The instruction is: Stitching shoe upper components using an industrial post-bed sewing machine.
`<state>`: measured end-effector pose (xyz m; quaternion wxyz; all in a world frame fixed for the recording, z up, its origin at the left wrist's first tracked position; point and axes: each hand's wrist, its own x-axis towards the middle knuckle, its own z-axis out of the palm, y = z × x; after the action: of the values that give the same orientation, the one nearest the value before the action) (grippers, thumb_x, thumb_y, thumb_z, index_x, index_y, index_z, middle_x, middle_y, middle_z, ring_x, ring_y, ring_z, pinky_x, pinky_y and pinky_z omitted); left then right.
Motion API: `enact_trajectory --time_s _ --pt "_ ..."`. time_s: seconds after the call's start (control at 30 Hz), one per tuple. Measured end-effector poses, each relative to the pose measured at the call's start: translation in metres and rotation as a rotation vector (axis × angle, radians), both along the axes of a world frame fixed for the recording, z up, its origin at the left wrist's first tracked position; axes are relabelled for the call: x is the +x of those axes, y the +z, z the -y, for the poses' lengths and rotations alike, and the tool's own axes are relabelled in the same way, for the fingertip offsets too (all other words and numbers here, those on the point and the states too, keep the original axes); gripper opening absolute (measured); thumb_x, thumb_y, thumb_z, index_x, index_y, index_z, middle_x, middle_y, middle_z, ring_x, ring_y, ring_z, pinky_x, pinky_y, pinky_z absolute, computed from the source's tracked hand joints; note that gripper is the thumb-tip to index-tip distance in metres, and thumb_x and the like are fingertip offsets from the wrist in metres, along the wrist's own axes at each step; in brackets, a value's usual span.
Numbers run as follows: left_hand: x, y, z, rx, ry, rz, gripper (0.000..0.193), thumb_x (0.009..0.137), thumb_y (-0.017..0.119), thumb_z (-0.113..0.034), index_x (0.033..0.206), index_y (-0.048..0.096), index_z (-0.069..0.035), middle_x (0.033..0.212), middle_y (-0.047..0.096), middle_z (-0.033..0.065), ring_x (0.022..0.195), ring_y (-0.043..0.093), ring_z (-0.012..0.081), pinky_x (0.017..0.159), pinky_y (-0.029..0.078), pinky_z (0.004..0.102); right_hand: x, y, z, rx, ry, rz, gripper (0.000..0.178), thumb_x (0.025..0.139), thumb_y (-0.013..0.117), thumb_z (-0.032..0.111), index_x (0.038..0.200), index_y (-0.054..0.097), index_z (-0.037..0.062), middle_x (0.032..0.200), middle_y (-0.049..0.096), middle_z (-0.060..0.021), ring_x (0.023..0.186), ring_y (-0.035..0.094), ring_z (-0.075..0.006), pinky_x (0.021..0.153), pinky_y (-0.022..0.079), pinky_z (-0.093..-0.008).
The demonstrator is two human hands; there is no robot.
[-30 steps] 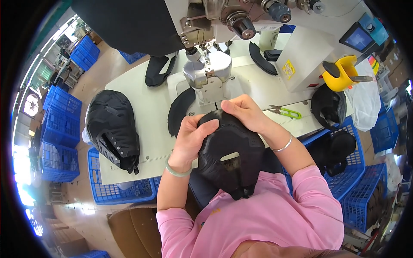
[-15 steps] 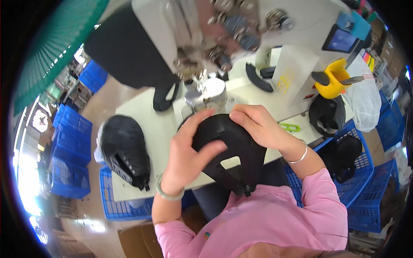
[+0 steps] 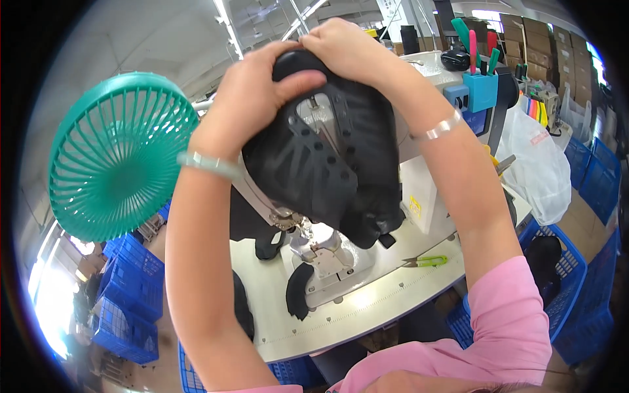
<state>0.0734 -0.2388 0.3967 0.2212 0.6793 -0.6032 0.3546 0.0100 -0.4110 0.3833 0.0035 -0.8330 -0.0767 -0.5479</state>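
"Why is the black shoe upper (image 3: 288,173) up there?"

"Both hands have it by its top end, so it hangs below the fingers with its eyelets facing the wearer. Perhaps that gives a good look at it."

"How are the fingers set?"

"The left hand (image 3: 252,95) pinches the edge, thumb on the near face, other fingers behind. The right hand (image 3: 344,49) is closed on the top edge just beside it; I cannot tell where all its tips lie."

"And past that?"

"Well below the fingers, a sewing machine (image 3: 331,262) stands on the pale surface (image 3: 370,308). A curved black strip (image 3: 299,291) lies below the left fingers and green-handled snips (image 3: 429,261) lie below and right of the right ones, likely kept within reach."

"Farthest off?"

"A green fan (image 3: 128,173) sits left of the left fingers, probably for cooling. Beyond and below it, blue crates (image 3: 128,331) stand stacked, presumably to save floor room."
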Motion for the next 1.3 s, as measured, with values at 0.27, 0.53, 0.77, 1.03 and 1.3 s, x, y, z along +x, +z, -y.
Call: enact_trajectory --time_s 0.27,0.53,0.77,1.03,1.3 --pt "0.001 0.003 0.002 0.049 0.038 -0.108 0.068 0.077 0.076 -0.046 0.126 0.057 -0.003 0.103 0.068 0.0211 0.098 0.066 0.0358 0.086 0.051 0.0401 0.005 0.009 0.005 0.128 0.037 -0.081 0.037 0.094 0.046 0.028 0.092 0.068 -0.0016 0.091 0.066 -0.0227 0.087 0.063 -0.0397 0.08 0.049 -0.0448" --pt "-0.002 -0.003 0.007 0.046 0.071 -0.017 0.063 0.084 0.072 -0.042 0.13 0.054 -0.003 0.1 0.069 0.0173 0.09 0.067 0.0272 0.082 0.051 0.0335 0.0 0.013 0.009 0.155 -0.003 -0.165 0.038 0.096 0.047 0.031 0.089 0.067 -0.0003 0.086 0.065 -0.0224 0.084 0.061 -0.0402 0.078 0.048 -0.043" --pt "-0.004 -0.011 0.002 -0.018 0.018 -0.021 0.088 0.077 0.074 -0.051 0.142 0.038 -0.002 0.113 0.063 0.0272 0.109 0.06 0.0407 0.09 0.048 0.0415 -0.009 0.003 0.01 0.077 0.027 0.084 0.034 0.095 0.052 0.033 0.106 0.067 0.0048 0.097 0.068 -0.0184 0.088 0.064 -0.0359 0.081 0.05 -0.04" --pt "-0.083 -0.031 -0.06 -0.138 -0.636 -0.823 0.058 0.085 0.069 -0.007 0.136 0.042 0.001 0.098 0.066 0.0096 0.087 0.064 0.0113 0.077 0.052 0.0222 -0.086 -0.028 -0.061 0.341 0.554 0.152 0.027 0.089 0.062 0.029 0.103 0.067 0.0055 0.086 0.068 -0.0148 0.069 0.067 -0.022 0.066 0.051 -0.0317" --pt "-0.082 -0.115 -0.101 0.031 -0.789 -1.207 0.047 0.095 0.055 -0.007 0.138 0.039 0.0 0.109 0.063 0.0067 0.099 0.059 0.009 0.088 0.046 0.0225 -0.107 -0.128 -0.088 0.717 0.88 -0.233 0.017 0.096 0.057 0.007 0.111 0.056 0.0008 0.089 0.063 -0.0008 0.07 0.058 -0.0009 0.06 0.045 -0.016"
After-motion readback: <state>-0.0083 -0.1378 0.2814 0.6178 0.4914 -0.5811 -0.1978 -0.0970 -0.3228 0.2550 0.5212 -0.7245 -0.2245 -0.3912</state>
